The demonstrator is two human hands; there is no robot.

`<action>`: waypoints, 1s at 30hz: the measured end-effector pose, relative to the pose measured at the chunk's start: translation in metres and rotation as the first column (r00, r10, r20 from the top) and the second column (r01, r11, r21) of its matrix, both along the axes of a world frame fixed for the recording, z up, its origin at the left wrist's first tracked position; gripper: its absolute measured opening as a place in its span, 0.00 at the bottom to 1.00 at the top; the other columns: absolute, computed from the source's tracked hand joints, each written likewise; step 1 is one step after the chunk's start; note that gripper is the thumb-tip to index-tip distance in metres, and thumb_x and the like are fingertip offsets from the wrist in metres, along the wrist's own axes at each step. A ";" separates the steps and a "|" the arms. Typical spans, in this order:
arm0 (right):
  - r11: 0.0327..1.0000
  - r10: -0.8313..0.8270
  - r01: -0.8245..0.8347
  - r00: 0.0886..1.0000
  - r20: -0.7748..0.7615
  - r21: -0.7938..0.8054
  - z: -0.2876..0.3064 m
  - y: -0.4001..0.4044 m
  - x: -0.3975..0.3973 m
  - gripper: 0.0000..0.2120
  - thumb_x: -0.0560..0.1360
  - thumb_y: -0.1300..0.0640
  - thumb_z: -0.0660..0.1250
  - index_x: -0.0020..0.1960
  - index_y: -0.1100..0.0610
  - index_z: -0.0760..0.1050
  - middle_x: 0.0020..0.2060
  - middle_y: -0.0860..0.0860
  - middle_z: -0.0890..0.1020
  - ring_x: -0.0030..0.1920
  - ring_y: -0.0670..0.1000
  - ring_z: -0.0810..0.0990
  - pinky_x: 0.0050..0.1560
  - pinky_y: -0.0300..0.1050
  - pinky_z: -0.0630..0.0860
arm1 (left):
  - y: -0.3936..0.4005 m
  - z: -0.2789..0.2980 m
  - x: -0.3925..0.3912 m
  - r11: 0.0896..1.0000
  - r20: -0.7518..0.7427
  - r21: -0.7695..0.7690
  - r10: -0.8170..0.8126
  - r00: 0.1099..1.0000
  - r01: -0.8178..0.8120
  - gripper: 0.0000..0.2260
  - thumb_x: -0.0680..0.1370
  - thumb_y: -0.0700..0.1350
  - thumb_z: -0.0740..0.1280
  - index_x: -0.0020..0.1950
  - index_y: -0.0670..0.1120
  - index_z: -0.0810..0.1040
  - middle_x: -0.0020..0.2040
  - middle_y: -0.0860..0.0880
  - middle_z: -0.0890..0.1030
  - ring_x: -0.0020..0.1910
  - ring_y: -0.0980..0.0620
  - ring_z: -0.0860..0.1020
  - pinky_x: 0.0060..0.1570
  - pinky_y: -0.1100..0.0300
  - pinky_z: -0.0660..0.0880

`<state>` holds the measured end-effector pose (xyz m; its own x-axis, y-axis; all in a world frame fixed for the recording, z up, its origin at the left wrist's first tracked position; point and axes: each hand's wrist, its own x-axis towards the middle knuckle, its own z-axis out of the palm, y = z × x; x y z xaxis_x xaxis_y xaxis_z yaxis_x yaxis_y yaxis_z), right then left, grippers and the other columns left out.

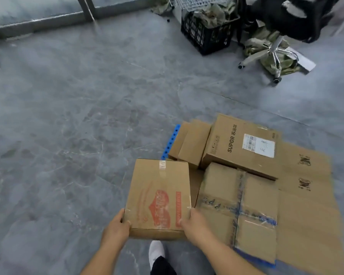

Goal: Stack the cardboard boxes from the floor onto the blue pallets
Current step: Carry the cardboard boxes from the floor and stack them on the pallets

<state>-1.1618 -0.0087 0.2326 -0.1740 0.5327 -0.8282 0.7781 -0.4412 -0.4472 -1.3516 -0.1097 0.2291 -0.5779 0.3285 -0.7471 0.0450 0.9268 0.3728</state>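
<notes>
Fingers (125,223) of both hands curl round the near corners of the red-printed box (158,195), gripping it.

Open floor left, boxes crowd right.
Grey floor (68,135) bare left and far; stacked boxes (240,147) cover blue pallet (171,141); crate (205,34), chair base (272,56) far right.
</notes>
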 end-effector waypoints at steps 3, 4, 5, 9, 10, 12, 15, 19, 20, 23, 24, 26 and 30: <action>0.995 -0.069 0.074 0.995 0.074 -0.073 -0.038 -0.007 -0.022 0.14 0.74 0.58 0.63 0.60 0.56 0.72 0.54 0.51 0.79 0.51 0.51 0.78 0.53 0.45 0.77 | 0.006 -0.041 -0.020 0.998 0.011 -0.024 -0.060 0.998 0.061 0.20 0.77 0.36 0.58 0.67 0.49 0.72 0.58 0.45 0.78 0.54 0.45 0.75 0.55 0.52 0.72; 0.991 -0.087 0.097 0.991 0.100 -0.095 -0.050 -0.007 -0.026 0.15 0.74 0.57 0.63 0.61 0.56 0.71 0.55 0.51 0.78 0.53 0.51 0.78 0.53 0.45 0.76 | 0.008 -0.055 -0.024 0.996 0.020 -0.029 -0.084 0.996 0.085 0.20 0.77 0.36 0.58 0.67 0.49 0.72 0.58 0.45 0.79 0.53 0.45 0.75 0.53 0.53 0.72; 0.986 -0.108 0.122 0.987 0.122 -0.111 -0.062 -0.007 -0.030 0.16 0.74 0.57 0.63 0.61 0.55 0.70 0.56 0.51 0.77 0.53 0.51 0.77 0.53 0.44 0.76 | 0.011 -0.069 -0.027 0.994 0.030 -0.036 -0.105 0.994 0.106 0.21 0.77 0.36 0.58 0.68 0.49 0.71 0.60 0.45 0.78 0.54 0.46 0.75 0.52 0.54 0.72; 0.971 -0.185 0.209 0.965 0.183 -0.119 -0.111 0.000 -0.038 0.15 0.74 0.58 0.61 0.61 0.56 0.71 0.55 0.52 0.77 0.53 0.53 0.77 0.54 0.46 0.76 | 0.025 -0.126 -0.034 0.986 0.066 -0.064 -0.147 0.987 0.151 0.23 0.77 0.36 0.58 0.72 0.50 0.66 0.65 0.46 0.75 0.57 0.46 0.74 0.48 0.56 0.69; 0.968 -0.202 0.227 0.959 0.199 -0.111 -0.122 0.002 -0.039 0.15 0.74 0.58 0.61 0.60 0.56 0.71 0.54 0.52 0.78 0.53 0.53 0.78 0.53 0.46 0.77 | 0.030 -0.137 -0.034 0.986 0.078 -0.047 -0.156 0.985 0.160 0.23 0.77 0.36 0.58 0.72 0.49 0.66 0.66 0.46 0.74 0.59 0.46 0.73 0.51 0.55 0.70; 0.953 -0.257 0.284 0.940 0.225 -0.102 -0.146 0.007 -0.042 0.14 0.74 0.58 0.61 0.59 0.58 0.73 0.53 0.54 0.79 0.52 0.55 0.79 0.52 0.47 0.78 | 0.038 -0.166 -0.034 0.983 0.108 -0.029 -0.178 0.978 0.183 0.24 0.77 0.34 0.58 0.73 0.48 0.65 0.68 0.46 0.72 0.64 0.46 0.71 0.58 0.55 0.69; 0.938 -0.312 0.340 0.912 0.265 -0.069 -0.173 0.017 -0.046 0.17 0.74 0.52 0.64 0.59 0.61 0.71 0.54 0.56 0.79 0.53 0.57 0.78 0.53 0.47 0.77 | 0.051 -0.204 -0.034 0.985 0.146 0.012 -0.173 0.974 0.173 0.24 0.77 0.33 0.57 0.73 0.48 0.65 0.69 0.47 0.71 0.65 0.47 0.70 0.63 0.53 0.68; 0.927 -0.326 0.371 0.877 0.354 -0.064 -0.202 0.026 -0.048 0.28 0.75 0.50 0.64 0.68 0.63 0.61 0.64 0.58 0.71 0.62 0.59 0.73 0.61 0.53 0.72 | 0.066 -0.243 -0.030 0.986 0.147 0.070 -0.162 0.976 0.153 0.24 0.77 0.32 0.58 0.72 0.50 0.67 0.68 0.48 0.72 0.62 0.51 0.72 0.58 0.60 0.68; 0.925 -0.325 0.374 0.873 0.364 -0.071 -0.209 0.027 -0.048 0.30 0.75 0.51 0.63 0.70 0.64 0.58 0.66 0.59 0.70 0.64 0.59 0.71 0.63 0.54 0.71 | 0.069 -0.250 -0.029 0.986 0.156 0.075 -0.157 0.975 0.147 0.24 0.78 0.33 0.58 0.72 0.51 0.67 0.68 0.48 0.72 0.60 0.53 0.72 0.55 0.61 0.67; 0.927 -0.314 0.367 0.867 0.386 -0.070 -0.224 0.027 -0.048 0.34 0.75 0.55 0.62 0.74 0.64 0.50 0.70 0.59 0.64 0.68 0.60 0.67 0.66 0.54 0.67 | 0.073 -0.266 -0.023 0.987 0.205 0.079 -0.150 0.967 0.137 0.25 0.78 0.33 0.56 0.72 0.54 0.65 0.69 0.51 0.70 0.57 0.58 0.69 0.52 0.64 0.67; 0.934 -0.302 0.352 0.870 0.389 -0.062 -0.228 0.027 -0.048 0.34 0.75 0.55 0.62 0.74 0.64 0.49 0.71 0.59 0.63 0.69 0.60 0.65 0.68 0.53 0.66 | 0.072 -0.270 -0.020 0.988 0.221 0.077 -0.150 0.964 0.136 0.26 0.78 0.32 0.56 0.72 0.55 0.64 0.70 0.52 0.69 0.56 0.59 0.69 0.49 0.66 0.67; 0.945 -0.279 0.324 0.880 0.385 -0.055 -0.233 0.028 -0.049 0.34 0.76 0.55 0.62 0.75 0.64 0.49 0.72 0.59 0.61 0.70 0.59 0.63 0.69 0.52 0.63 | 0.071 -0.277 -0.016 0.990 0.233 0.069 -0.140 0.962 0.127 0.27 0.79 0.33 0.55 0.73 0.57 0.62 0.71 0.54 0.67 0.48 0.63 0.71 0.39 0.71 0.67; 0.952 -0.255 0.298 0.895 0.367 -0.067 -0.236 0.031 -0.050 0.36 0.76 0.55 0.62 0.75 0.63 0.46 0.74 0.57 0.58 0.72 0.58 0.60 0.71 0.51 0.61 | 0.070 -0.279 -0.013 0.993 0.242 0.052 -0.115 0.964 0.105 0.27 0.79 0.34 0.55 0.74 0.57 0.60 0.72 0.55 0.66 0.40 0.68 0.70 0.30 0.74 0.68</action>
